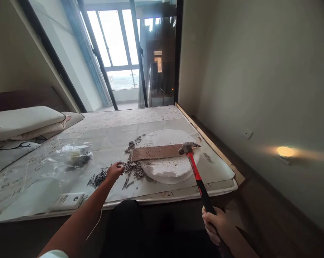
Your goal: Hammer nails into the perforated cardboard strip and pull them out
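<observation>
My right hand (214, 222) is wrapped round the handle of a claw hammer (198, 175) with a red and black grip. The hammer's head is over the right end of a brown wooden board (156, 153) with rows of small dark holes or dots. The board lies across a round white slab (164, 173). My left hand (115, 171) is closed, thumb and fingers together; what they hold, if anything, is too small to make out. It is between grey rubble (137, 171) and a pile of nails (97, 178). Several loose nails (128, 184) lie nearby.
A sheet-covered mattress (108, 125) bears everything. A clear plastic bag (78, 156) and a white device with a cable (69, 200) lie at left. Folded bedding (27, 120) is farther left. A wooden rail (204, 134) runs along the right edge, beside a wall lamp (284, 151).
</observation>
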`<act>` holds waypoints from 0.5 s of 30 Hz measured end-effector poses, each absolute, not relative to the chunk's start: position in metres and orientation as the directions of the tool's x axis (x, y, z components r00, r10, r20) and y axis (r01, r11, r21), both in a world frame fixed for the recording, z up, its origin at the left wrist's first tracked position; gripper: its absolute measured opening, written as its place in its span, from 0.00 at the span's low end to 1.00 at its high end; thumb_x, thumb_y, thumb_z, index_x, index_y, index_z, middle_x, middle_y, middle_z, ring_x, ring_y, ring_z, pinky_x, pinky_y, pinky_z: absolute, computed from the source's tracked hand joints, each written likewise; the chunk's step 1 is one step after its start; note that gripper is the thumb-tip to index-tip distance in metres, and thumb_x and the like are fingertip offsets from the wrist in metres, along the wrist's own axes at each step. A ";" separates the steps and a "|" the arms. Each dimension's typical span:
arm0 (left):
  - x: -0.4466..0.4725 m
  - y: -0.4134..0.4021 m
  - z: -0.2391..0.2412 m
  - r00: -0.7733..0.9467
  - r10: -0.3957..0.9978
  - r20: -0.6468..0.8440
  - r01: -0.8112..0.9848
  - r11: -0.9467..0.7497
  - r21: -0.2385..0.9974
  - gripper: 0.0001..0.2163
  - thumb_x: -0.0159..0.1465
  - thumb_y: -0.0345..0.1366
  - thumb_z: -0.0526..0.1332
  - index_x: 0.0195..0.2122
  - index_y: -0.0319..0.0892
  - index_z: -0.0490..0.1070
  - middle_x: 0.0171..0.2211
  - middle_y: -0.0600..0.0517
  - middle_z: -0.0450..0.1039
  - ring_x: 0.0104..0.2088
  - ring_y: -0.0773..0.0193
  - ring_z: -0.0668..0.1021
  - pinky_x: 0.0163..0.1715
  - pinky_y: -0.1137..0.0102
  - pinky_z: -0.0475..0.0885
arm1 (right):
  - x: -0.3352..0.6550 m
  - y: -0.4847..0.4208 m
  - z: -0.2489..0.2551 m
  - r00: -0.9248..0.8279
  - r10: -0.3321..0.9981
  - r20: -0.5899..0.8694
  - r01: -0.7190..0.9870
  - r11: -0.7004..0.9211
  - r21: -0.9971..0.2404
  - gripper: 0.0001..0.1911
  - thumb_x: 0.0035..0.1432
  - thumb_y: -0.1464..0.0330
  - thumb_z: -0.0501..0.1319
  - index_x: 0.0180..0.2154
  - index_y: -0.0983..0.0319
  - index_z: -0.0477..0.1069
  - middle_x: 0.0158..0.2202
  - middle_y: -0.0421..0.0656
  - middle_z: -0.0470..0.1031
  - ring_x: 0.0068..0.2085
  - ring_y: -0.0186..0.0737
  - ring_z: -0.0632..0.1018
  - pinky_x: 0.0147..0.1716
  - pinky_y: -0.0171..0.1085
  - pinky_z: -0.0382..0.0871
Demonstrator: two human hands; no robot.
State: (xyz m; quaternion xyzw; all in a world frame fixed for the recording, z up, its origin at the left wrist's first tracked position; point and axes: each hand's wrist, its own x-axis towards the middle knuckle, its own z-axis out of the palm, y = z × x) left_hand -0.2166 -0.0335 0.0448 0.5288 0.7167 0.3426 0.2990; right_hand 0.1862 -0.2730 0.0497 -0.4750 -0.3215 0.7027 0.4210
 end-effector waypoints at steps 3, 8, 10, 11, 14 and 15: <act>-0.180 -0.020 0.059 -0.167 0.980 -0.112 0.301 0.159 0.940 0.19 0.45 0.39 0.67 0.37 0.35 0.72 0.17 0.56 0.68 0.19 0.71 0.70 0.24 0.73 0.69 | 0.188 -0.269 0.050 -0.184 0.892 -0.414 -0.302 -0.452 -0.839 0.10 0.43 0.64 0.55 0.23 0.58 0.52 0.08 0.27 0.51 0.08 0.26 0.54 0.08 0.28 0.46; -0.101 0.011 0.075 0.038 0.995 -0.094 0.216 0.084 0.973 0.17 0.43 0.45 0.68 0.27 0.35 0.73 0.19 0.53 0.68 0.22 0.69 0.71 0.27 0.71 0.70 | 0.188 -0.264 0.047 -0.164 0.890 -0.425 -0.293 -0.455 -0.841 0.08 0.43 0.64 0.53 0.22 0.58 0.53 0.07 0.27 0.49 0.08 0.26 0.52 0.08 0.28 0.44; -0.073 0.026 0.078 0.120 0.990 -0.069 0.255 0.037 0.966 0.16 0.45 0.46 0.67 0.24 0.36 0.72 0.21 0.51 0.70 0.24 0.67 0.73 0.28 0.70 0.70 | 0.188 -0.263 0.044 -0.144 0.889 -0.434 -0.275 -0.457 -0.846 0.08 0.42 0.64 0.53 0.22 0.58 0.53 0.07 0.27 0.48 0.08 0.25 0.52 0.09 0.28 0.43; -0.061 0.033 0.078 0.137 0.989 -0.055 0.289 0.013 0.957 0.16 0.46 0.46 0.66 0.23 0.36 0.71 0.20 0.51 0.69 0.23 0.67 0.72 0.27 0.71 0.69 | 0.189 -0.263 0.042 -0.134 0.890 -0.436 -0.266 -0.456 -0.850 0.09 0.41 0.64 0.54 0.22 0.58 0.53 0.08 0.27 0.47 0.09 0.25 0.51 0.10 0.28 0.43; -0.035 0.055 0.073 0.122 0.992 0.038 0.464 -0.091 0.881 0.15 0.50 0.47 0.62 0.21 0.37 0.71 0.17 0.52 0.67 0.20 0.69 0.69 0.23 0.72 0.65 | 0.192 -0.260 0.040 -0.120 0.892 -0.437 -0.235 -0.453 -0.860 0.09 0.40 0.64 0.54 0.21 0.58 0.52 0.09 0.28 0.47 0.11 0.24 0.50 0.13 0.29 0.44; -0.030 0.061 0.070 0.120 0.990 0.072 0.524 -0.125 0.843 0.15 0.51 0.47 0.60 0.21 0.38 0.71 0.17 0.52 0.67 0.19 0.69 0.69 0.23 0.72 0.64 | 0.193 -0.259 0.040 -0.117 0.891 -0.438 -0.216 -0.453 -0.865 0.10 0.40 0.64 0.54 0.21 0.59 0.52 0.09 0.28 0.48 0.12 0.24 0.50 0.14 0.29 0.44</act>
